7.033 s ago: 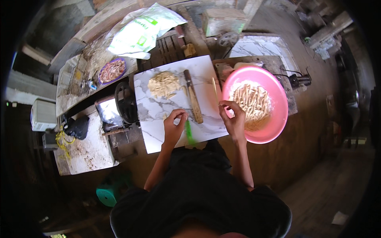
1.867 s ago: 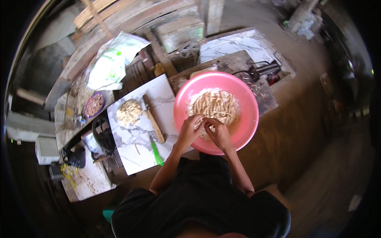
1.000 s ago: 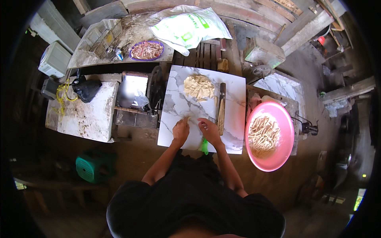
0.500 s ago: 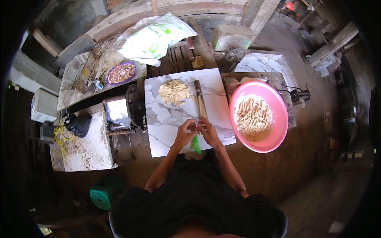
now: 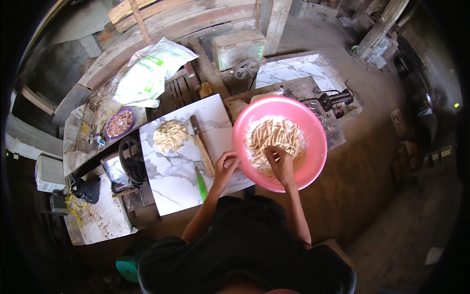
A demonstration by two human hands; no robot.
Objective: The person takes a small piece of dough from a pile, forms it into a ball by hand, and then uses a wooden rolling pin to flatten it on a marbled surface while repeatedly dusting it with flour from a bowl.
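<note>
A pink basin holds many pale, floured strips that look like dough. Inside it, my right hand is over the strips with thumb and fingers pinched together; what is between them cannot be made out. My left hand is at the basin's left rim, its fingers curled inward, and anything in them is hidden. On the marble-patterned board to the left lie a heap of pale pieces, a wooden stick with a dark end, and a slim tool with a bright green handle.
A purple-rimmed plate of reddish pieces and a white sack lie beyond the board. A dark wheel stands at its left edge. Right of the basin is a black metal clamp-like device. A green stool is at lower left.
My hands have parted and moved right, from above the board to the basin. The right one is now inside it, the left at its rim. The whole view has turned toward the right.
</note>
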